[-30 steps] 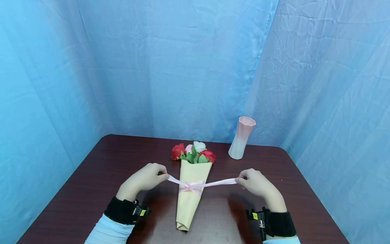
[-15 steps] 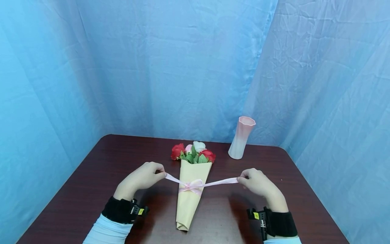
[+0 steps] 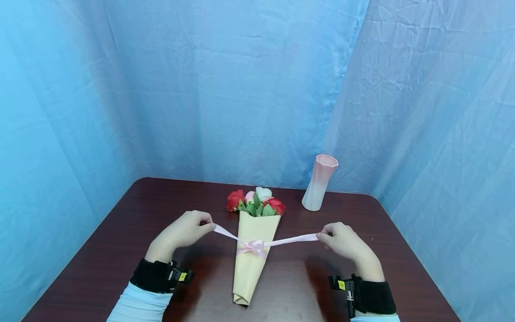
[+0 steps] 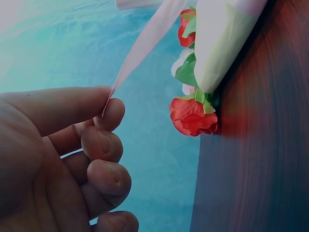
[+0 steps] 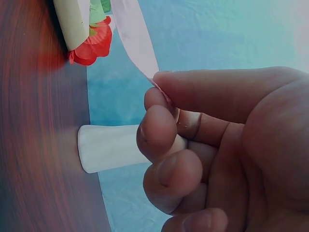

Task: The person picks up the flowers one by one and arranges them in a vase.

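A bouquet [image 3: 253, 223] wrapped in cream paper lies on the table, its red, pink and white flowers [image 3: 256, 202] pointing to the back. Round its middle runs a pink ribbon [image 3: 254, 247] with a small bow on top. My left hand [image 3: 183, 232] pinches one ribbon end between thumb and index finger, left of the wrap. On the other side my right hand [image 3: 349, 245] pinches the opposite end the same way. Both tails stretch outward above the table. In the left wrist view the ribbon tail [image 4: 147, 41] comes straight from the thumb tip.
A pink and white vase [image 3: 320, 182] stands upright at the back right of the dark wooden table [image 3: 161, 201]. Blue curtains [image 3: 241, 89] hang behind and at both sides.
Both hands have moved apart, the left one farther, drawing the ribbon ends outward. The bow at the middle has become smaller and tighter. The bouquet and vase stay in place.
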Demonstrator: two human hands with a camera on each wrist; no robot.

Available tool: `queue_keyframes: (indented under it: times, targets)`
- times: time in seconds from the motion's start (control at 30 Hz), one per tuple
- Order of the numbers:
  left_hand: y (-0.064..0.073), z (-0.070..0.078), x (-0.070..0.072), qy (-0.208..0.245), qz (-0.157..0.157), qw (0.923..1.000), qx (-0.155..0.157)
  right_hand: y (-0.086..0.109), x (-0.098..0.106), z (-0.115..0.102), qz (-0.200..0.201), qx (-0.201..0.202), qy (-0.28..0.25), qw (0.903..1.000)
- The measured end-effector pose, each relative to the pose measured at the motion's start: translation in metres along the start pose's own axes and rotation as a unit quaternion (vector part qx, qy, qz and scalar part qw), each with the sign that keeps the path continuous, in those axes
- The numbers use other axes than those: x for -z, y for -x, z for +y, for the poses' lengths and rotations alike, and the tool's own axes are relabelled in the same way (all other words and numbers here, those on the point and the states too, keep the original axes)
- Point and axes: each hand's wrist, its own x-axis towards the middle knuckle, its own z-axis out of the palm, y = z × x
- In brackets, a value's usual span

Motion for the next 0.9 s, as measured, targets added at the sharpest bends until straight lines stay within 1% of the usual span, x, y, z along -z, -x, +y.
queue_keyframes:
  times: [0.3,0.5,0.7,0.9]
  targets:
    - [0.004,-0.008,0.01,0.017,0.028,0.9995,-0.003,0.001,0.003,0.003,0.012,-0.009,-0.005,0.9999]
    - [0.007,-0.014,0.017,0.02,0.048,0.9986,-0.004,0.003,0.005,0.006,0.021,-0.014,-0.011,0.9996]
    - [0.01,-0.021,0.024,0.022,0.057,0.9981,-0.004,0.003,0.008,0.01,0.025,-0.022,-0.013,0.9994]
    - [0.014,-0.027,0.031,0.022,0.057,0.9981,0.011,0.004,0.01,0.015,0.026,-0.034,-0.01,0.999]
